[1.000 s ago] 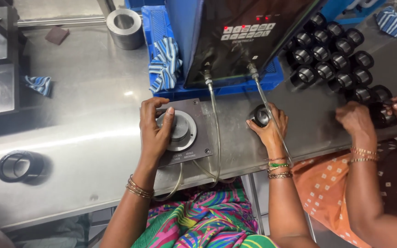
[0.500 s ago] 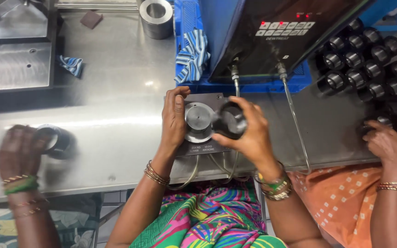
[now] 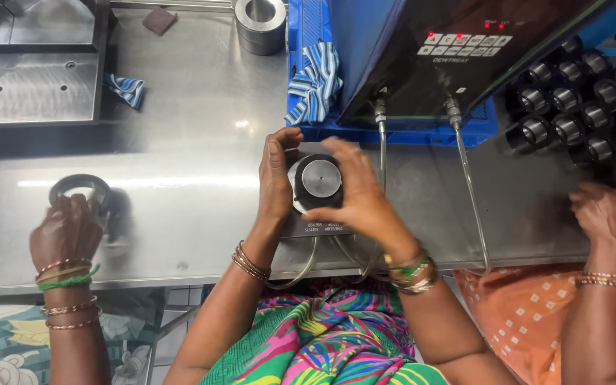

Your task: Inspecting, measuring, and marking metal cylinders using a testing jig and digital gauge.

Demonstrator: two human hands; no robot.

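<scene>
Steel surface [image 3: 180, 142], black cylinder [image 3: 320, 182] upright on a round fixture [image 3: 301, 207], flat end facing up, right hand [image 3: 358, 196] gripping its side, left hand [image 3: 276, 175] open, cupped against fixture.

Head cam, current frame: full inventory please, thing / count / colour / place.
round part: one, dark with grey face, on the fixture at the table's front centre
black cylinders: a dozen or more, black, right rear
control box: one, black with red lights, on a blue tray
striped cloths: two, blue-white, by the tray and left rear
steel ring: one, grey, rear centre
black ring: one, left, under a co-worker's hand
second co-worker's hand: right edge
steel table: one, grey
left hand: beside the part
right hand: over the part
</scene>
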